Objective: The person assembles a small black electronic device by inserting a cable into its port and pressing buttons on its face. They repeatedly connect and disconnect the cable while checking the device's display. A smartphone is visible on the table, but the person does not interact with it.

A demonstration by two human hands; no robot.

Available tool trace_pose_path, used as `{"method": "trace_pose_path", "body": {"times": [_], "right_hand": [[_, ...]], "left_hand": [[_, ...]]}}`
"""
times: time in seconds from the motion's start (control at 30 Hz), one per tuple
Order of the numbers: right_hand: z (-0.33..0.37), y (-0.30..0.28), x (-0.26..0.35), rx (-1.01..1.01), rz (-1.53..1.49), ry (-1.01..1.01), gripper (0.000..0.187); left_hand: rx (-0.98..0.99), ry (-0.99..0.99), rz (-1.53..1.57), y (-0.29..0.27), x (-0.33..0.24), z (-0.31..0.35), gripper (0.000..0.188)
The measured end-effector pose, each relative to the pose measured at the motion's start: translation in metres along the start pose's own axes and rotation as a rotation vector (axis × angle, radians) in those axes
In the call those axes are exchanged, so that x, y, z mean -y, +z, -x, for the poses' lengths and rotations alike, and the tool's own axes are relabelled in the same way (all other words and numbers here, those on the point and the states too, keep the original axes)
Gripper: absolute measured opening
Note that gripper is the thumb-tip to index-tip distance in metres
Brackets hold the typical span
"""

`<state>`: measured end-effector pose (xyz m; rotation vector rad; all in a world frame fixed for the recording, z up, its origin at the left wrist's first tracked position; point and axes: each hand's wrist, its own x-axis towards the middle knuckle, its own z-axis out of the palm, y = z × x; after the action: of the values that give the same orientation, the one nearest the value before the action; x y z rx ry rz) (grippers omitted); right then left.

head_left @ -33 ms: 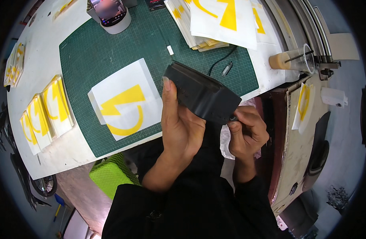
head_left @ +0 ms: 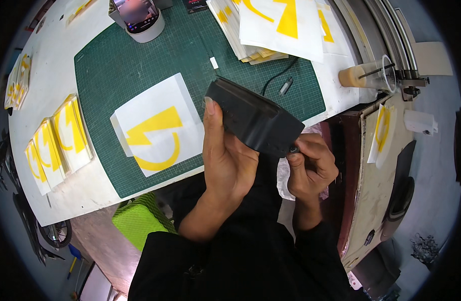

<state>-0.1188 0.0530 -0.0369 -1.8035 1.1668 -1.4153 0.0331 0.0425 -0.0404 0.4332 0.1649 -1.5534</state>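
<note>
My left hand is wrapped around a black box-shaped case, its thumb on the near left side. The case is tilted above the front edge of the table. At its lower right corner, my right hand pinches a small round black piece between thumb and forefinger. Whether this piece is joined to the case I cannot tell. Left of the case, a white sheet with a yellow shape lies on a green cutting mat.
Stacks of white-and-yellow sheets lie at the back, with more sheets at the left. A plastic cup of brown drink stands at the right. A phone rests on a white round stand. A black cable crosses the mat.
</note>
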Motion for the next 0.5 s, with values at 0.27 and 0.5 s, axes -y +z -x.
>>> {"method": "trace_pose_path", "body": {"times": [0.27,0.5], "right_hand": [[0.007,0.002,-0.011,-0.050,-0.128,-0.013,0.021],[0.003,0.000,-0.010,-0.029,-0.098,-0.035,0.022]], "left_hand": [[0.038,0.046,-0.035,0.003,0.002,0.004,0.031],[0.118,0.049,-0.029,-0.002,0.001,0.003,0.030]]}}
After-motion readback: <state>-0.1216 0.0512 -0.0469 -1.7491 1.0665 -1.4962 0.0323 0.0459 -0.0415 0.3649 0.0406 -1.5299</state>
